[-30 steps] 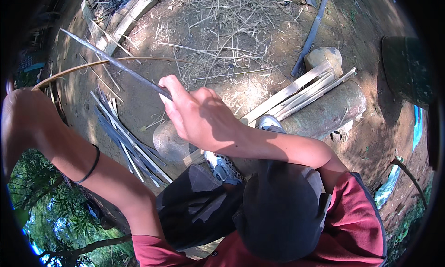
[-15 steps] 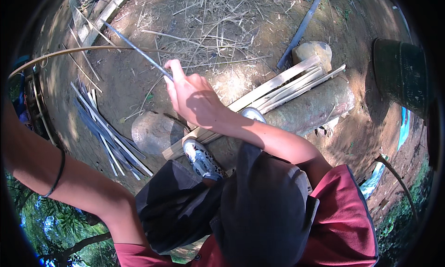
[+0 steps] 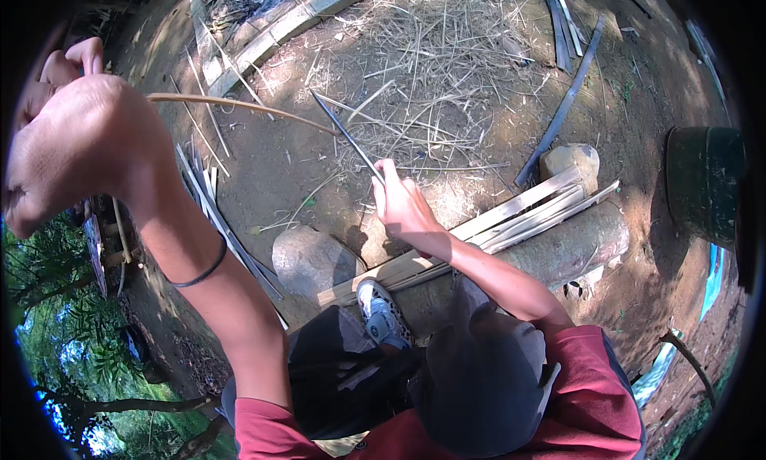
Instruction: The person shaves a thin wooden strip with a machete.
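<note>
My left hand [image 3: 76,137] is raised at the far left, close to the camera, its fingers curled round a thin tan bamboo strip [image 3: 231,102]. From behind that hand the strip runs rightward, and its far end meets the blade. My right hand [image 3: 407,209] is closed round a long, narrow knife [image 3: 341,129], the blade pointing up and left; its handle is hidden in the fist. Below the right forearm, several pale split bamboo slats [image 3: 511,213] lie along a thick log [image 3: 574,236]. My patterned shoe [image 3: 383,312] is beside the slats' near end.
Rounded stones [image 3: 315,260] prop the log area. Thin shavings [image 3: 455,77] litter the ground ahead. Dark strips [image 3: 562,105] lie at upper right, more strips [image 3: 231,229] at left. A stone-edged ash pit [image 3: 271,41] is beyond. A dark green container [image 3: 702,185] stands at right.
My left hand has come into view at the left, still with the strip. The knife stays in my right hand. The whole view has shifted, so the ground things appear further right and lower.
</note>
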The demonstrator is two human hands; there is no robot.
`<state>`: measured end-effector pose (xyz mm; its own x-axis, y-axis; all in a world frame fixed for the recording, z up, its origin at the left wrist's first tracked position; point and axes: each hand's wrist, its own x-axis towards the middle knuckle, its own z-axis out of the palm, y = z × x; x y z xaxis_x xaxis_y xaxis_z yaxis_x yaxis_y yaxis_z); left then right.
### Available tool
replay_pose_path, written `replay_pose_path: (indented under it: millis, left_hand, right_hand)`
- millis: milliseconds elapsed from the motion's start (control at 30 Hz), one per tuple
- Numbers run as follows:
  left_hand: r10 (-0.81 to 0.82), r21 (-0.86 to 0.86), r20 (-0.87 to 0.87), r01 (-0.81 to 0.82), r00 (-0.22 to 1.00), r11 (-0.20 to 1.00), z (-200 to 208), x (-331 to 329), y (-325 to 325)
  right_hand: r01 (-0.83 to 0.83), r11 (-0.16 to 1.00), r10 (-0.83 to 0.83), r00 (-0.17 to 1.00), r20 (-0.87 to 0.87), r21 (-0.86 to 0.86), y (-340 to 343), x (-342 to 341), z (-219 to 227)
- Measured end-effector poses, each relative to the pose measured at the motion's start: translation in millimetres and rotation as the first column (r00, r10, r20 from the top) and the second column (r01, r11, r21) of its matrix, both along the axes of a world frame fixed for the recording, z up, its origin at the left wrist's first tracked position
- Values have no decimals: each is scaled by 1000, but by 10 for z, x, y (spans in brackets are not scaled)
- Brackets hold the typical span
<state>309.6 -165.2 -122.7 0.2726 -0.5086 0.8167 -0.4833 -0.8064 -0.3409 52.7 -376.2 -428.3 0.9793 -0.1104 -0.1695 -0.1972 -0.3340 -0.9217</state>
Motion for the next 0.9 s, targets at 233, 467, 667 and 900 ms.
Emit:
replay_pose_path:
  millis: [233,467,667,900]
  left_hand:
    - [-142,-100,-64,135,988,986,-149,-92,34]
    - [-986,-855,-21,508,163,102,-154,-326,-705]
    - [-966,-912,139,354,-216,-210,-170,-61,-217]
    - [-962,-815,-81,538,261,215,2,-291,-606]
  right_hand:
    - [10,999,-17,985,174,40,-39,40,731]
    - [44,995,-42,999,-24,92,-42,54,-115]
    - [-25,997,14,988,156,68,6,-74,354]
    - [42,997,-46,997,-61,-60,-15,109,-595]
